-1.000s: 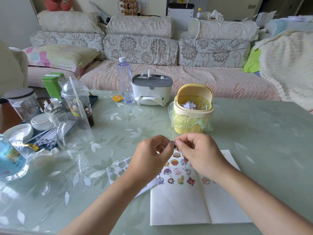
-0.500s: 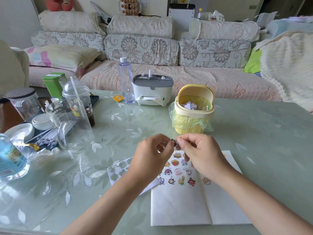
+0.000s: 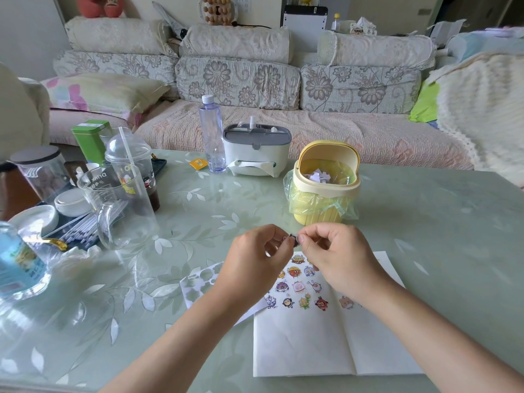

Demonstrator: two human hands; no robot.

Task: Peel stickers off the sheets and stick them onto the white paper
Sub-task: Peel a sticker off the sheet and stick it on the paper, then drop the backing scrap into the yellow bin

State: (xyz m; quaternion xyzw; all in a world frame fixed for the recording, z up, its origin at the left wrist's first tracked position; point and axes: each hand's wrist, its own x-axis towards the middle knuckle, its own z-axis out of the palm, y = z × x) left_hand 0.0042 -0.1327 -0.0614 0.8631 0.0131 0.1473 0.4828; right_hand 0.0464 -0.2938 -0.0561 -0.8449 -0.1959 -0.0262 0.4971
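A white paper (image 3: pixel 306 344), folded open like a booklet, lies on the table in front of me. Several cartoon stickers (image 3: pixel 297 287) are stuck on its top part. To its left a used sticker sheet (image 3: pixel 200 282) with empty cut-outs lies partly under my left forearm. Above the paper's top edge my left hand (image 3: pixel 255 259) and my right hand (image 3: pixel 337 256) meet fingertip to fingertip. Between them they pinch one small dark sticker (image 3: pixel 292 239). Whether its backing is still on I cannot tell.
A yellow mini bin (image 3: pixel 326 191) with a green liner stands just behind my hands. A tissue box (image 3: pixel 256 150) and a clear bottle (image 3: pixel 212 134) stand further back. Glass jugs, cups, a tray and a water bottle (image 3: pixel 17 265) crowd the left side.
Both hands stay together over the paper's top edge, still pinching the small sticker. Only the fingers have shifted slightly.
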